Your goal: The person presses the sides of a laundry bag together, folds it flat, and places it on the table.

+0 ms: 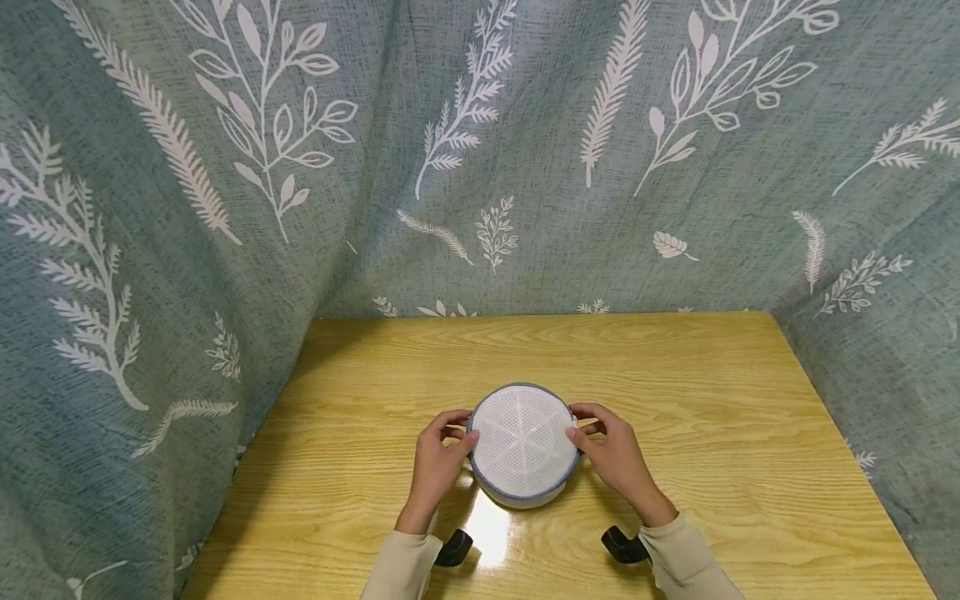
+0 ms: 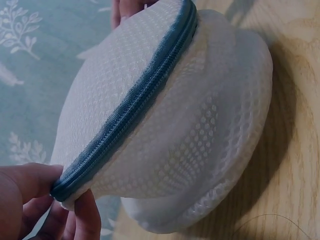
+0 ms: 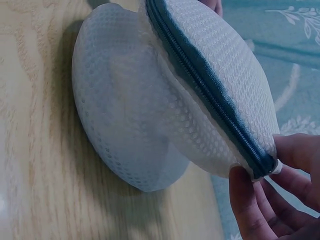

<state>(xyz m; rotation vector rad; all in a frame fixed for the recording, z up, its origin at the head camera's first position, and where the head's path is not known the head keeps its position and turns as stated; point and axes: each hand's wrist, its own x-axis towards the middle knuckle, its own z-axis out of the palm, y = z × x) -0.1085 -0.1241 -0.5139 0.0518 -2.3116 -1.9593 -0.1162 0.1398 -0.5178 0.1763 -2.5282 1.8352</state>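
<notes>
A round white mesh laundry bag with a blue zipper round its top rim stands on the wooden table. Its side wall sags and folds, as both wrist views show. My left hand pinches the rim at the left, thumb on top and fingers beneath. In the left wrist view the zipper runs down to those fingertips. Opposite, my right hand pinches the rim at the right, by the zipper's end in the right wrist view, where the zipper looks closed.
The wooden table extends round the bag on all sides. A blue-green curtain with white leaf prints hangs behind it and along both sides. Black wrist-worn devices show near both cream sleeves.
</notes>
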